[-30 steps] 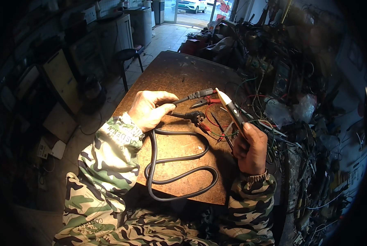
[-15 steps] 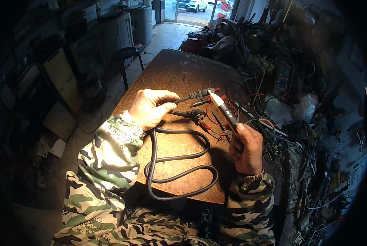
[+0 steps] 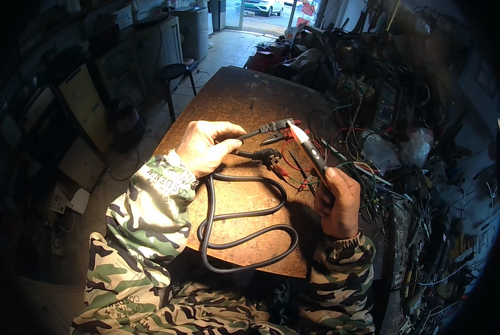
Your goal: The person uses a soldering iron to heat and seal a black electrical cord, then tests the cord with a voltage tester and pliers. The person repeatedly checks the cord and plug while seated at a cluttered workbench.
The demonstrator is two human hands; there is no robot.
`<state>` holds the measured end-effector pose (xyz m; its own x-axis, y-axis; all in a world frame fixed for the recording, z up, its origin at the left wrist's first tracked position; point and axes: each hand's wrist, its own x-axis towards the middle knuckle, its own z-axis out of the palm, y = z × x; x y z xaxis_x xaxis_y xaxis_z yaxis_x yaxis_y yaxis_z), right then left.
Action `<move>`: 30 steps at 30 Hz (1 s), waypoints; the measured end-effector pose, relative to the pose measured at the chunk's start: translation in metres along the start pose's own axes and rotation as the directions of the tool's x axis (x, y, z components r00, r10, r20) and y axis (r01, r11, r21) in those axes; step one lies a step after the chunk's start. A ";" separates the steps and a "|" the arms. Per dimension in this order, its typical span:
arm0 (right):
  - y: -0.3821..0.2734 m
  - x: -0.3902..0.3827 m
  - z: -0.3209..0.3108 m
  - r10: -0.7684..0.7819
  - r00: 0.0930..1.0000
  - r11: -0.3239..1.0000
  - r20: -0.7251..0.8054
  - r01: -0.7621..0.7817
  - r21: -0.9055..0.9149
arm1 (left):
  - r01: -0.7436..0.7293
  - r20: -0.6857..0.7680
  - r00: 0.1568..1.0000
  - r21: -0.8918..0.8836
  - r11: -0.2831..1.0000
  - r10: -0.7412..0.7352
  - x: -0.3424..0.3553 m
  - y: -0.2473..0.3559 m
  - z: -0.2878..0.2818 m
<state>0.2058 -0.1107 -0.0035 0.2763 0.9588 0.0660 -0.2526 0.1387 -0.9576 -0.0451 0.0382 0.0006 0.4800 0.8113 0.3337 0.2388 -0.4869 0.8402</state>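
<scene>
My left hand (image 3: 205, 146) pinches a black power cord (image 3: 250, 213) behind its connector (image 3: 276, 125), holding that end out over the table. In my right hand (image 3: 339, 204) is a black voltage tester pen (image 3: 313, 152), grasped by its lower body. Its pale tip, tinted reddish, is at the connector's end; whether they touch I cannot tell. The cord's wall plug (image 3: 268, 154) sits just below the connector, prongs to the right. The rest of the cord lies in loops on the wooden table (image 3: 205, 109). Beyond the plug is a grey-jawed tool (image 3: 273, 138) with red handles.
Red and green test leads (image 3: 303, 181) tangle beside my right hand. A multimeter (image 3: 386, 106), clear plastic bags (image 3: 416, 146) and heaps of cables crowd the right side. A black stool (image 3: 173, 72) stands beyond the table's left edge.
My right hand and the tester pen have shifted slightly right. The pen's tip has gone from white to reddish. My left hand has barely moved, still holding the cord.
</scene>
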 end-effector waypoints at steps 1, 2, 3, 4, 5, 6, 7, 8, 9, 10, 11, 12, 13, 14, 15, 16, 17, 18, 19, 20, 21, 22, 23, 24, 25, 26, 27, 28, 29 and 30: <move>0.001 -0.001 -0.001 -0.003 1.000 1.000 0.001 0.003 -0.004 | 0.012 0.008 1.000 -0.017 1.000 -0.012 0.001 0.000 0.002; 0.001 -0.002 -0.001 0.002 1.000 1.000 -0.007 -0.002 -0.009 | -0.002 0.011 1.000 -0.019 1.000 0.002 0.002 -0.002 0.003; 0.002 -0.003 -0.001 0.007 1.000 1.000 -0.016 -0.007 -0.014 | -0.017 0.016 1.000 -0.021 1.000 0.017 0.004 -0.004 0.005; 0.002 -0.002 0.000 0.015 1.000 1.000 -0.006 -0.015 -0.007 | -0.024 0.008 1.000 -0.006 1.000 0.024 0.002 -0.002 0.002; 0.001 -0.002 0.002 0.017 1.000 1.000 0.001 -0.017 -0.005 | -0.022 0.002 1.000 0.001 1.000 0.022 0.001 0.000 0.001; 0.000 -0.002 0.002 0.018 1.000 1.000 0.005 -0.018 -0.004 | -0.020 -0.002 1.000 0.007 1.000 0.020 0.000 0.003 0.000; -0.001 -0.002 0.003 0.018 1.000 1.000 0.009 -0.018 -0.003 | -0.019 -0.005 1.000 0.012 1.000 0.019 0.000 0.005 -0.001; 0.000 -0.002 0.003 0.018 1.000 1.000 0.012 -0.018 -0.004 | -0.019 -0.003 1.000 0.014 1.000 0.019 0.000 0.003 -0.001; 0.002 -0.002 0.002 0.018 1.000 1.000 0.015 -0.018 -0.004 | -0.019 0.000 1.000 0.015 1.000 0.019 0.000 0.002 -0.001; 0.003 -0.002 0.002 0.017 1.000 1.000 0.017 -0.017 -0.005 | -0.020 0.003 1.000 0.015 1.000 0.020 0.001 0.000 0.000; 0.003 -0.001 0.002 0.019 1.000 1.000 0.018 -0.019 -0.006 | -0.017 0.004 1.000 0.016 1.000 0.016 0.001 0.000 0.000; 0.003 -0.001 0.002 0.021 1.000 1.000 0.017 -0.021 -0.008 | -0.014 0.007 1.000 0.016 1.000 0.013 0.001 0.000 0.000; 0.003 -0.002 0.002 0.023 1.000 1.000 0.016 -0.023 -0.009 | -0.011 0.009 1.000 0.016 1.000 0.011 0.001 0.001 0.001; 0.004 -0.001 0.003 0.023 0.999 1.000 0.026 -0.023 -0.012 | -0.006 0.007 1.000 0.008 1.000 0.006 0.001 0.001 0.000; 0.005 -0.001 0.003 0.023 0.999 1.000 0.035 -0.022 -0.014 | -0.002 0.004 1.000 0.000 1.000 0.002 0.001 0.001 0.000; 0.006 -0.001 0.003 0.023 0.999 1.000 0.044 -0.022 -0.016 | 0.003 0.002 1.000 -0.009 1.000 -0.003 0.000 0.001 0.000; 0.007 -0.001 0.004 0.025 0.999 0.999 0.048 -0.024 -0.022 | -0.012 -0.006 1.000 -0.002 1.000 0.012 0.000 0.001 0.001; 0.007 -0.001 0.007 0.031 0.998 0.999 0.053 -0.029 -0.030 | -0.023 -0.015 1.000 0.003 1.000 0.023 -0.001 0.002 0.000; 0.007 -0.001 0.010 0.036 0.998 0.999 0.059 -0.034 -0.037 | -0.034 -0.025 0.999 0.009 0.999 0.035 -0.001 0.002 -0.001; 0.008 -0.002 0.011 0.032 0.998 0.999 0.055 -0.030 -0.045 | -0.019 -0.016 1.000 0.000 1.000 0.019 -0.001 0.003 0.001; 0.010 -0.003 0.013 0.032 0.998 0.998 0.050 -0.029 -0.059 | -0.003 -0.007 1.000 -0.008 1.000 0.003 0.000 0.004 0.002; 0.012 -0.004 0.014 0.031 0.998 0.997 0.046 -0.028 -0.073 | 0.013 0.003 1.000 -0.015 1.000 -0.013 0.000 0.004 0.003; 0.013 -0.004 0.015 0.031 0.999 0.996 0.041 -0.027 -0.086 | 0.007 0.003 1.000 -0.011 1.000 -0.007 0.001 0.004 0.004; 0.014 -0.004 0.015 0.030 0.998 0.996 0.052 -0.026 -0.087 | 0.002 0.004 1.000 -0.006 1.000 -0.002 0.002 0.003 0.005; 0.014 -0.004 0.017 0.038 0.997 0.996 0.062 -0.033 -0.082 | 0.002 -0.004 1.000 0.003 1.000 -0.002 0.001 0.002 0.003; 0.014 -0.004 0.017 0.044 0.997 0.996 0.064 -0.039 -0.077 | -0.008 -0.005 1.000 0.005 1.000 0.008 0.001 0.001 0.003; 0.013 -0.005 0.018 0.049 0.997 0.996 0.066 -0.045 -0.072 | -0.019 -0.006 1.000 0.006 1.000 0.019 0.001 0.000 0.003; 0.013 -0.005 0.019 0.040 0.998 0.996 0.057 -0.035 -0.082 | -0.029 -0.006 1.000 0.007 1.000 0.029 0.001 0.000 0.003; 0.013 -0.004 0.020 0.030 0.998 0.995 0.048 -0.025 -0.093 | -0.024 -0.007 1.000 0.009 1.000 0.024 0.001 0.000 0.003; 0.013 -0.004 0.021 0.020 0.999 0.995 0.040 -0.016 -0.103 | -0.018 -0.007 1.000 0.010 1.000 0.018 0.001 0.000 0.002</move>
<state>0.1818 -0.1074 -0.0105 0.2338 0.9706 0.0579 -0.1597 0.0970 -0.9824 -0.0429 0.0381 -0.0002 0.4784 0.8045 0.3521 0.2384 -0.5048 0.8296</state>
